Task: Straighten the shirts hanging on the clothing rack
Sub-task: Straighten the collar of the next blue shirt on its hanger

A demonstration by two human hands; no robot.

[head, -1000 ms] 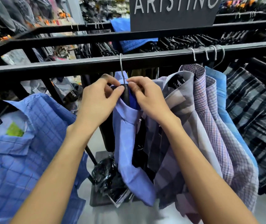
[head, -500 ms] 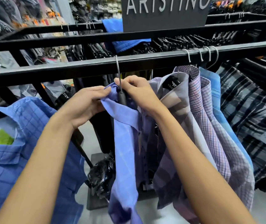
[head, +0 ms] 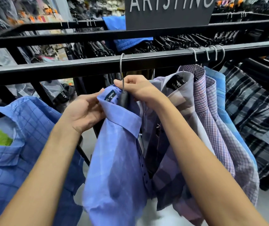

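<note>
Nearest me, the left hand (head: 85, 114) cups the collar of the blue shirt (head: 114, 160), fingers curled around the cloth. Just right of it, the right hand (head: 138, 88) pinches the collar's top edge closed at the hanger (head: 122, 74) hook. The step looks like seating this collar squarely on its hanger; next, I judge, the shoulders need tugging level. Right of the hands hang four more shirts: grey plaid (head: 184, 101), two lilac checks, one pale blue. Left hangs one blue checked shirt (head: 24, 144). Beyond, the black rail (head: 81, 67) carries five hooks I can count.
</note>
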